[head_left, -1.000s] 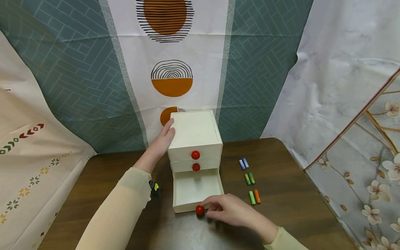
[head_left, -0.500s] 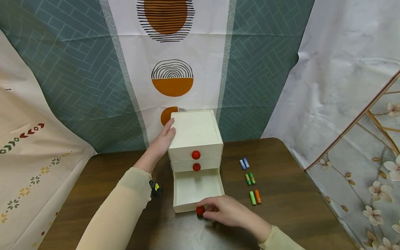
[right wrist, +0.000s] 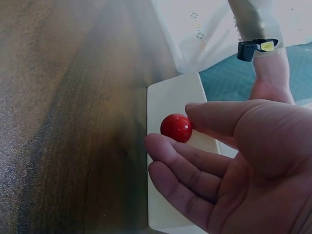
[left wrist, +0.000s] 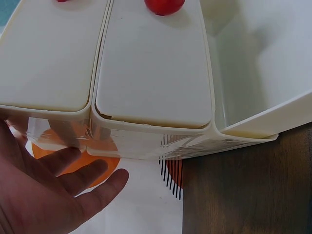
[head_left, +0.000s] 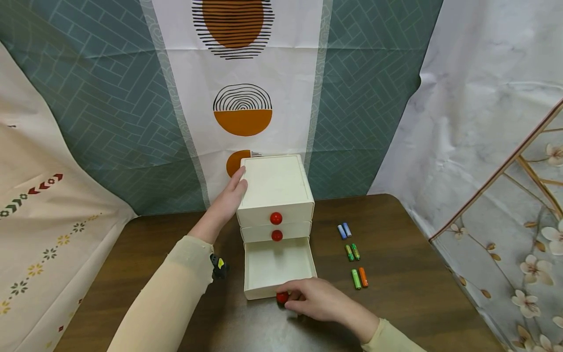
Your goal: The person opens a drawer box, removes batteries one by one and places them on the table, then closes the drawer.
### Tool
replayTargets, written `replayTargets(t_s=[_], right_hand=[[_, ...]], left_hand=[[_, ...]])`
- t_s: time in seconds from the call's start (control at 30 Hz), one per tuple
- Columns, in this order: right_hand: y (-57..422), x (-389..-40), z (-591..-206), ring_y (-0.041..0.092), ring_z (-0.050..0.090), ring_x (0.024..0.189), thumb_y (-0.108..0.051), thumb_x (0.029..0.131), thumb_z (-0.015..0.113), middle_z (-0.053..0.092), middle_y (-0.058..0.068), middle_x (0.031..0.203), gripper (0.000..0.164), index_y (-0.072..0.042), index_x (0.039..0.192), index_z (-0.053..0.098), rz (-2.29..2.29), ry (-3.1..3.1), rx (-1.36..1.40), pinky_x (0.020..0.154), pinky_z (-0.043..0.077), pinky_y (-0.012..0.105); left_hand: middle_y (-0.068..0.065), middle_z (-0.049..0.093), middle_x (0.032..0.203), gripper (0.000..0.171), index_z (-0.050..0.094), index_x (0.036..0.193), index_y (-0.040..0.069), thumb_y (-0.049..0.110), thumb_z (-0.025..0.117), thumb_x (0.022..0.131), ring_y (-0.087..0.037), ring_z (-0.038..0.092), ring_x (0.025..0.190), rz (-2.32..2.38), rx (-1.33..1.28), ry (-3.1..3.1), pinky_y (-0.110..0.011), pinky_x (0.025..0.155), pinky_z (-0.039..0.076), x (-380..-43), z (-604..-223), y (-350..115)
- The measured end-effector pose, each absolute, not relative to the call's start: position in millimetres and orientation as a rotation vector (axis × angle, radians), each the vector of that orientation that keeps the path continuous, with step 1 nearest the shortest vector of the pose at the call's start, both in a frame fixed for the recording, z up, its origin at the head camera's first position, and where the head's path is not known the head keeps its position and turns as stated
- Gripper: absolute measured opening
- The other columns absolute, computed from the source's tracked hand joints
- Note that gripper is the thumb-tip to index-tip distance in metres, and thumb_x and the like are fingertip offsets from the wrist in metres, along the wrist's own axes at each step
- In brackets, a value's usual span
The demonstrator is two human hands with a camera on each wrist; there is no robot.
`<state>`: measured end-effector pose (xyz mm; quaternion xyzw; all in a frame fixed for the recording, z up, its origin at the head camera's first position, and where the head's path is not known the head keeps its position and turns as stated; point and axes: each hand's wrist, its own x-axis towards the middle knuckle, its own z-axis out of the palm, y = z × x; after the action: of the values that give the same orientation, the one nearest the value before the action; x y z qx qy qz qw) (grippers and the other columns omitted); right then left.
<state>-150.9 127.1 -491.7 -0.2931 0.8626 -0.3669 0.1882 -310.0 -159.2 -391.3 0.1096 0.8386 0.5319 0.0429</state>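
A white three-drawer box (head_left: 274, 181) with round red knobs stands on the table; its bottom drawer (head_left: 278, 264) is pulled out and looks bare inside. My left hand (head_left: 225, 201) rests against the box's left side, fingers extended; in the left wrist view the left hand (left wrist: 63, 185) lies along the side walls. My right hand (head_left: 317, 299) is at the front of the bottom drawer, its thumb and fingers round the red knob (head_left: 282, 296). The right wrist view has that red knob (right wrist: 176, 127) between thumb and fingertips, partly covered by them.
On the table right of the box lie blue batteries (head_left: 344, 231), green-gold batteries (head_left: 352, 252), a light green battery (head_left: 356, 279) and an orange battery (head_left: 363, 277). The dark wooden table (head_left: 413, 303) backs onto a hanging patterned cloth (head_left: 360, 107).
My right hand has shifted slightly left and closed in around the bottom drawer's knob. The left hand, the drawer and the batteries look unmoved.
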Motion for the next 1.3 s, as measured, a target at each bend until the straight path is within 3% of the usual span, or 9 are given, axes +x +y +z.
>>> replayTargets(t_s=[0.3,0.67,1.3], right_hand=[[126,-151,-496,-0.003,0.062,0.080,-0.021,0.105,0.078,0.073,-0.020,0.096,0.032,-0.022,0.136,0.079,-1.025,2.432,-0.824,0.072,0.051,0.025],[122,-149,-502,0.000,0.063,0.071,-0.017,0.107,0.075,0.070,-0.015,0.086,0.030,-0.022,0.136,0.079,-1.081,2.416,-0.810,0.071,0.051,0.025],[117,-153,-508,-0.004,0.061,0.062,-0.017,0.108,0.072,0.071,-0.013,0.076,0.021,-0.026,0.124,0.083,-1.087,2.532,-0.820,0.075,0.050,0.025]], left_hand=[[-0.001,0.000,0.186,0.066,0.002,0.180,0.029,0.044,0.027,0.121,-0.031,0.000,0.170,1.624,0.335,2.565,-0.064,0.133,0.004,-310,-391,-159],[-0.001,0.001,0.186,0.067,0.003,0.180,0.029,0.048,0.028,0.120,-0.030,0.001,0.170,1.624,0.337,2.578,-0.064,0.133,0.006,-309,-392,-158],[0.001,-0.001,0.185,0.067,0.002,0.180,0.032,0.047,0.028,0.120,-0.028,-0.001,0.170,1.636,0.321,2.549,-0.064,0.133,0.004,-312,-393,-160]])
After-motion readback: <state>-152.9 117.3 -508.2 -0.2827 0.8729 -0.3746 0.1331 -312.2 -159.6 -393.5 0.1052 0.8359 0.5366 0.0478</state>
